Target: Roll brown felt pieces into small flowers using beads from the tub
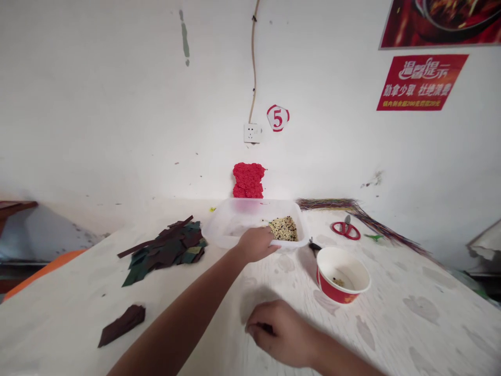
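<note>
My left hand (pixel 256 243) reaches over the near rim of a clear plastic tub (pixel 235 219), fingers curled down toward a pile of small mixed beads or seeds (pixel 284 228) inside it. What the fingers hold is hidden. My right hand (pixel 279 331) rests on the white table (pixel 391 324) near me, fingers curled under in a loose pinch on something small and dark that I cannot name. A red and white paper bowl (pixel 342 274) with a few bits at its bottom stands just right of both hands.
A heap of dark green and brown cut pieces (pixel 166 250) lies left of the tub, one brown piece (pixel 123 325) nearer me. Red scissors (pixel 346 228) and a bundle of thin coloured sticks (pixel 364 215) lie at the back right. A red rose-covered shape (pixel 248 180) leans on the wall.
</note>
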The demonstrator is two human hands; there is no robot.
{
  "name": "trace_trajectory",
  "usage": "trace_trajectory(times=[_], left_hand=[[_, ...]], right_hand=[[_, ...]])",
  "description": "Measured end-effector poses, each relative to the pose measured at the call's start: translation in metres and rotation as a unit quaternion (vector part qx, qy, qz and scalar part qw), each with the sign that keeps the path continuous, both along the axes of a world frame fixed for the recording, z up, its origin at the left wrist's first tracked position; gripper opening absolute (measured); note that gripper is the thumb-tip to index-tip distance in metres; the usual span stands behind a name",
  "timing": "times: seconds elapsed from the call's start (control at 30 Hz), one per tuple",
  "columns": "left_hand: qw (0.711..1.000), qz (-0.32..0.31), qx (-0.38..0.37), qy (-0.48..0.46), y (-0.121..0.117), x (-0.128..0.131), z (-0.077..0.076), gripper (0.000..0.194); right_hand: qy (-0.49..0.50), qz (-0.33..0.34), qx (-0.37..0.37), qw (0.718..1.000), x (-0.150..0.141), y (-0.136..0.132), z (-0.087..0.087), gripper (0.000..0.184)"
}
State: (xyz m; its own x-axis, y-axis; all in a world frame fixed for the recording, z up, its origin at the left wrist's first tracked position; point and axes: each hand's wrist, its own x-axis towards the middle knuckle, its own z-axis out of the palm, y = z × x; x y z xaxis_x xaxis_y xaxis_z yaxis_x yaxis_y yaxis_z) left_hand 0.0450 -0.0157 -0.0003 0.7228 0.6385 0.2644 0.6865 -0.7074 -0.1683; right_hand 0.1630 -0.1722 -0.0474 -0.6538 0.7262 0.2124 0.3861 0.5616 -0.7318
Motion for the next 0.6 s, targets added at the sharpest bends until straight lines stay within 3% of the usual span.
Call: trace_trajectory(times=[0.17,0.33,0.47,0.6], left_hand=[[0.999,-0.002,0.002,-0.036,-0.004,0.004,0.002,0.032],[0.993,-0.008,0.017,-0.117,-0.037,-0.003,0.023,0.033],[0.966,-0.008,0.002,-0.259,-0.08,-0.026,0.027,0.033],[0.956,-0.012,-0.08,-0.282,-0.109,-0.054,-0.004,0.033]], right_hand=[[-0.004,-0.052,0.075,0.996,0.02,-0.003,0.038,0.019],[0.004,-0.174,0.138,0.975,0.075,-0.02,0.071,0.018],[-0.011,-0.338,0.177,0.924,0.127,-0.035,0.064,0.017],[-0.142,-0.432,0.169,0.874,0.159,-0.047,0.048,0.026]])
